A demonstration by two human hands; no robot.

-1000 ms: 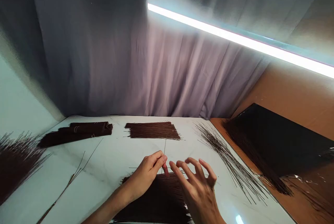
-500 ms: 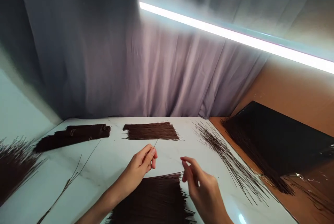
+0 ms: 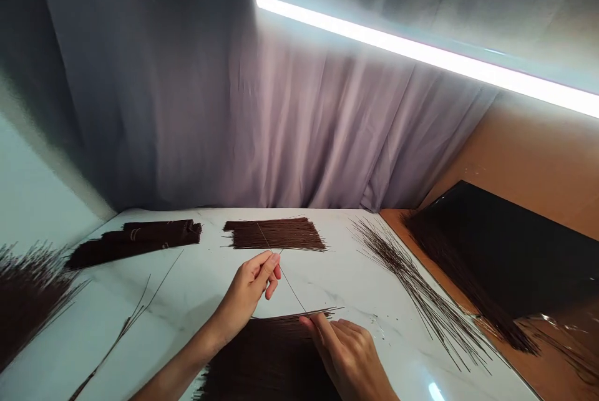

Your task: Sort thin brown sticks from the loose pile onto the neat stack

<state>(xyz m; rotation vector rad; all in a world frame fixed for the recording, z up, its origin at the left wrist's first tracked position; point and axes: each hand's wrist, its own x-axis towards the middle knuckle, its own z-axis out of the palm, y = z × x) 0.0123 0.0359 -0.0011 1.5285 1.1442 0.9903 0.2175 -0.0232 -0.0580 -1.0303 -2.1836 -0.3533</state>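
Observation:
A thin brown stick [image 3: 291,287] slants between my two hands. My left hand [image 3: 253,282] pinches it between thumb and forefinger partway along, and its far end sticks out past the fingertips. Its lower end meets the closed thumb and forefinger of my right hand [image 3: 349,354]. Under both hands lies a dense dark brown pile of sticks [image 3: 271,357], partly covered by my right hand. Just beyond my left hand is a neat flat stack of brown sticks [image 3: 274,234].
Dark rolled bundles [image 3: 159,236] lie at the back left of the white table [image 3: 187,295]. A few loose sticks [image 3: 124,329] and a bristly bundle [image 3: 28,301] are at left. Right, a spread of sticks [image 3: 416,292] lies near a black sheet [image 3: 510,251]. A tube light [image 3: 397,42] hangs above.
My right hand has come down and left, and its fingers have closed at the stick's lower end. The stick now shows at full slant between both hands. My left hand has barely moved.

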